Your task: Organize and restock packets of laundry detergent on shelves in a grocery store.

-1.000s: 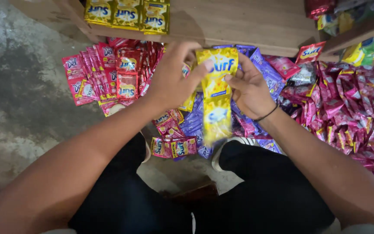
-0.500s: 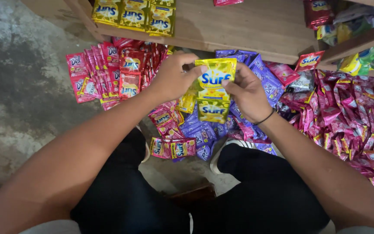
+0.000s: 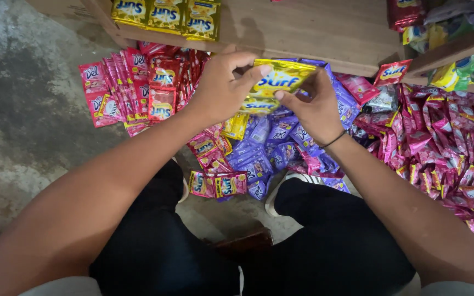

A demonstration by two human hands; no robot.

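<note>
Both hands, left hand (image 3: 223, 87) and right hand (image 3: 314, 104), fingers pinching one folded strip of yellow detergent sachets (image 3: 278, 82); three more yellow sachets (image 3: 165, 16) on the wooden shelf (image 3: 314, 33).

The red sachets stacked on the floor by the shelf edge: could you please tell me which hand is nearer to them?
Left. The left hand is just beside the red sachets, gripping the yellow sachet strip. The right hand holds the strip's other side, farther away.

Folded strip of yellow foil sachets (image 3: 281, 82) between left hand (image 3: 223, 87) and right hand (image 3: 314, 107). Wooden shelf board (image 3: 314, 33) beyond them; purple sachets (image 3: 264, 151) beneath; red sachets (image 3: 138, 87) left; pink sachets (image 3: 445, 148) right.
</note>
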